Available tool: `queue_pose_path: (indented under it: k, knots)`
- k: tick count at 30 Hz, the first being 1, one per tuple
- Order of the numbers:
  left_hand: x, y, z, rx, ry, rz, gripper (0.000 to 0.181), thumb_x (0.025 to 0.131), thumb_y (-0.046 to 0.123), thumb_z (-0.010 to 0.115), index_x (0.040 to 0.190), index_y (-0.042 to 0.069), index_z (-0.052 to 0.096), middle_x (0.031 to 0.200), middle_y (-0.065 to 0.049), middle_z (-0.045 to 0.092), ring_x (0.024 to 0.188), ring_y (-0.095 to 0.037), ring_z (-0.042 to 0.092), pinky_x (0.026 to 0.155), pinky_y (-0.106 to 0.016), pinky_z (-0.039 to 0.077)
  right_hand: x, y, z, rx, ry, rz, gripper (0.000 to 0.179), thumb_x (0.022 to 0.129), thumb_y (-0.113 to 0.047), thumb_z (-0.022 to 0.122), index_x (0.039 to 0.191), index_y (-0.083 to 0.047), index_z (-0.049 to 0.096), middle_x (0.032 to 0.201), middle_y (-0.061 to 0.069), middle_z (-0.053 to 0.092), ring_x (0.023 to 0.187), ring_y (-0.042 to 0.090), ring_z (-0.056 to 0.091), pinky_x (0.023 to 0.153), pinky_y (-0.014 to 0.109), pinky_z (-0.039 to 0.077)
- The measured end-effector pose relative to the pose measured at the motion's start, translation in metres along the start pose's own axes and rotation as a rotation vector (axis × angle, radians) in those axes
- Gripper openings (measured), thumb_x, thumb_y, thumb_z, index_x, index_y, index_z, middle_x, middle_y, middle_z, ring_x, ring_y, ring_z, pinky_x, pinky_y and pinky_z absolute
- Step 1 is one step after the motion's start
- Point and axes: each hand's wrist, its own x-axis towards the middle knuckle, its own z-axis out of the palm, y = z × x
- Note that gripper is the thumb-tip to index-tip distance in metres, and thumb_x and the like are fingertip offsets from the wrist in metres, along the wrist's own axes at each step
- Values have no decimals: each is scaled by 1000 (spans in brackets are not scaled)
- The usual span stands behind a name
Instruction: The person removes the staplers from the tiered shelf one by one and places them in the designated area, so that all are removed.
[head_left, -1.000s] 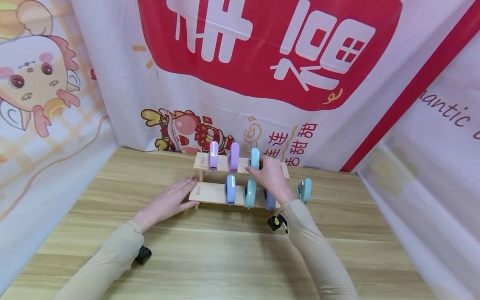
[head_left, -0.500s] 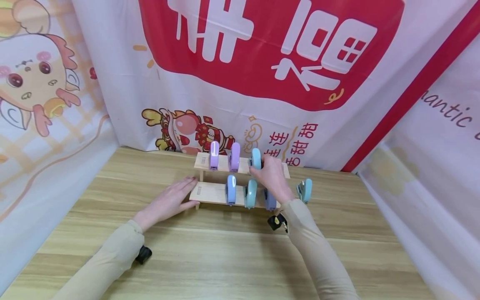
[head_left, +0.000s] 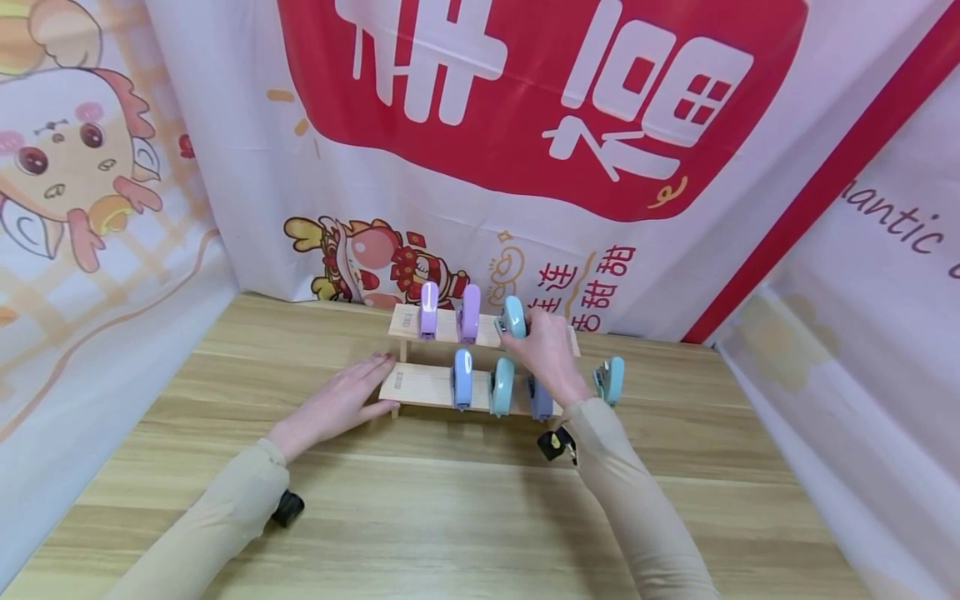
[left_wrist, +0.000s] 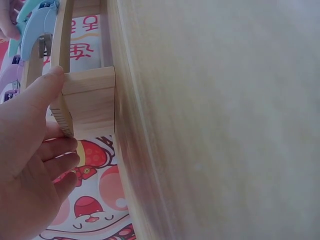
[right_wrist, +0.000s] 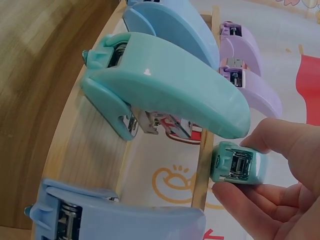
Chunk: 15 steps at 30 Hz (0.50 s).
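Mini staplers stand on a two-tier wooden rack [head_left: 427, 379]. My left hand [head_left: 337, 408] holds the left end of the lower shelf; in the left wrist view its thumb lies on one edge of the board and its fingers bend about the opposite edge. My right hand [head_left: 550, 350] pinches a teal stapler [right_wrist: 235, 164] on the upper shelf between thumb and fingers. Left of it on that tier are two purple staplers [head_left: 468, 314]. On the lower tier sit a blue stapler [head_left: 462, 379], a mint stapler [head_left: 501, 387] and another blue stapler [head_left: 540, 398], partly hidden by my right wrist.
One more teal stapler [head_left: 611, 381] stands right of the rack, close to my right forearm. The rack is on a wood-grain table [head_left: 450, 517]. A printed cloth [head_left: 420, 183] hangs close behind it, with cloth sides left and right.
The teal stapler in my right hand has shifted slightly right and turned a little on the upper shelf. My left hand stays at the rack's end.
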Motion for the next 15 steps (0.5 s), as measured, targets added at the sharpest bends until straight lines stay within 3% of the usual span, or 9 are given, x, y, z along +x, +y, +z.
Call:
queue_pose_path:
  k: [8, 15]
  knots:
    - [0, 1, -1, 26, 29, 28, 76, 92, 39, 70, 146, -7, 42, 151, -27, 44, 140, -43, 44, 116, -58, 38, -1, 4, -3, 3, 25, 13, 13, 81, -19, 70, 79, -8, 63, 71, 4, 67, 59, 14, 55, 48, 22, 47]
    - [0, 1, 0, 23, 26, 21, 75, 92, 39, 69, 147, -6, 41, 152, -26, 43, 140, -42, 43, 117, -57, 37, -2, 9, -6, 22, 34, 30, 21, 82, -17, 73, 96, -2, 67, 90, 12, 74, 74, 20, 70, 59, 26, 61]
